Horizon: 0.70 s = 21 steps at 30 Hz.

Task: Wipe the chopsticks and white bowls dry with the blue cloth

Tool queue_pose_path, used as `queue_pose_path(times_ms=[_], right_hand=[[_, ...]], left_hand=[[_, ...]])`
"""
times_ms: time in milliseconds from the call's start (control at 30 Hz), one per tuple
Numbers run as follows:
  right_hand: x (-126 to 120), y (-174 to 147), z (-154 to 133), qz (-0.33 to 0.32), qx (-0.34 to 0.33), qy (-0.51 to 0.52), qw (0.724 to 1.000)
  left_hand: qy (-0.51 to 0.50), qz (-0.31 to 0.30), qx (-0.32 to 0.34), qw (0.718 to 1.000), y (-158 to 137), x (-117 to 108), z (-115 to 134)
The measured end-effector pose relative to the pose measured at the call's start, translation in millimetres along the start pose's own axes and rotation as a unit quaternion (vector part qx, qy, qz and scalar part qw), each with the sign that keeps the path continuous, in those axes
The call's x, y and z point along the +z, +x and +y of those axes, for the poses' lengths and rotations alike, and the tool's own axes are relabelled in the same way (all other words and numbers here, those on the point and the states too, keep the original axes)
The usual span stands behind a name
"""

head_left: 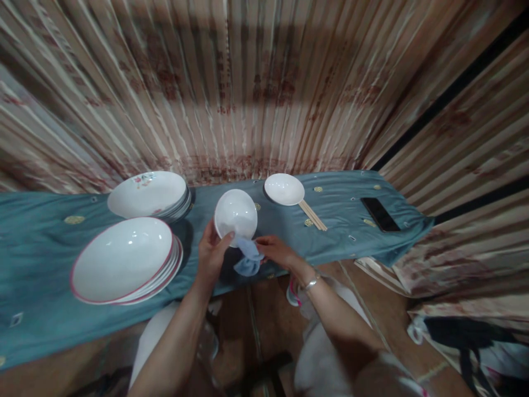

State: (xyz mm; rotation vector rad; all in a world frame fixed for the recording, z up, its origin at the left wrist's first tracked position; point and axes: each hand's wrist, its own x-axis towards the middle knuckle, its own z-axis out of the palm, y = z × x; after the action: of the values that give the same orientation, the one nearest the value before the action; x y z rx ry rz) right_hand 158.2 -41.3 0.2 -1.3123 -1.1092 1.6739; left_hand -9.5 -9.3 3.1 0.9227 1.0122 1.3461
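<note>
I see a white bowl (236, 214) in the left hand (210, 255)'s grip, underside hidden; right hand (278, 251) pinches a blue cloth (248, 264) at its rim.

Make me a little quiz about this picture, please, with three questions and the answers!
1. What is the right hand holding?
2. True or false: the left hand is holding a white bowl.
3. Which lies nearest the chopsticks?
A: pink-rimmed dishes
B: shallow bowl
C: smartphone

Key:
1. A blue cloth.
2. True.
3. B.
</note>
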Motion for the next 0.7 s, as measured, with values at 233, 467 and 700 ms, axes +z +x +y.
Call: queue_pose_path(times_ms=[233, 467, 700], right_hand=[[-28.6, -11.5, -20.3, 0.153, -0.217, -0.198, 0.944], [-18.4, -4.7, -17.5, 0.226, -0.301, -0.507, 0.775], [6.4, -2.9, -8.1, 0.105, -0.303, -0.520, 0.792]], left_hand=[[-0.016, -0.022, -0.044, 0.999, -4.7, 4.8, 3.4], [0.008, -0.038, -0.087, 0.995, -11.1, 11.3, 1.4], [0.005, -0.032, -0.077, 0.997, -8.9, 7.3, -4.3]])
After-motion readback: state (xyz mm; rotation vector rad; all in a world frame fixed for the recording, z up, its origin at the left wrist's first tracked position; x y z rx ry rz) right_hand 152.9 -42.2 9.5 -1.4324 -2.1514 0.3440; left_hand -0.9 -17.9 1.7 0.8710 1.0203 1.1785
